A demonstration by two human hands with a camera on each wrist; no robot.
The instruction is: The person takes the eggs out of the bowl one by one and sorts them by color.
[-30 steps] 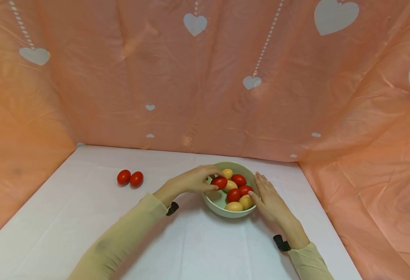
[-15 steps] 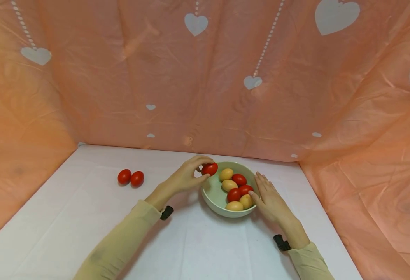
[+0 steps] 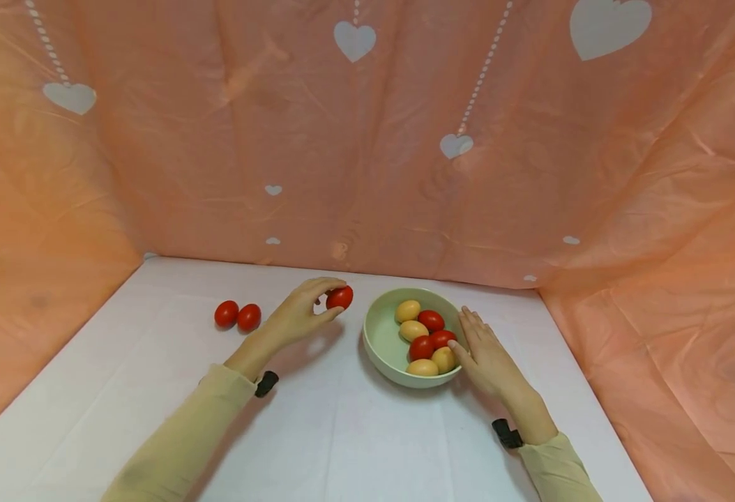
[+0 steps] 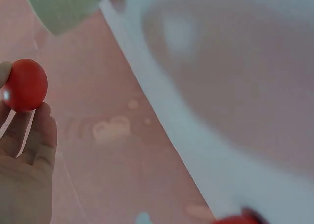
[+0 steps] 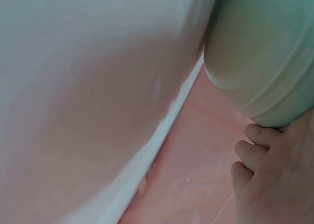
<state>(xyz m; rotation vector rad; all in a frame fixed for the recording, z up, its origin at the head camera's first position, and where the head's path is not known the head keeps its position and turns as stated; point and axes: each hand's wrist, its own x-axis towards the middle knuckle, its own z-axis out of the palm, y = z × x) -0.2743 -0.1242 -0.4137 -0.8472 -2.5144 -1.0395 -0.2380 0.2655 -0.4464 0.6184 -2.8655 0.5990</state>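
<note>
In front of me hangs a wrinkled, peach-orange sheet [image 3: 317, 139] printed with pale grey-white hearts [image 3: 354, 41], a few of them dangling from white dotted lines [image 3: 489, 61]. Similar orange material rises to my left and right. Below me I have a flat, white, faintly creased tabletop [image 3: 367, 446], its far edge meeting the sheet.

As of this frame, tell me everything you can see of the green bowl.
The bowl is pale green, round and smooth-looking, perhaps ceramic or plastic; the pictures cannot settle which. It stands upright on the white tabletop, toward the far edge. Inside lie four yellow pieces and three red pieces, all egg-shaped, mostly toward its right side, leaving the left part of its inside bare. The right hand rests against its right side.
</note>
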